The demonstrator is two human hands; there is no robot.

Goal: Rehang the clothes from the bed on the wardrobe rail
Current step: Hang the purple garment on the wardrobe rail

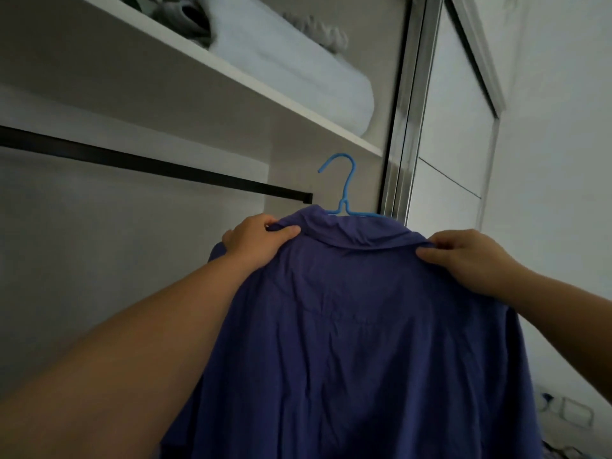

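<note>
The left hand [255, 241] and right hand [463, 256] each pinch a shoulder of the blue shirt [347, 326], keeping its hanger [344, 190] upright, seemingly just right of the rail [132, 159], ready to hook on.
</note>
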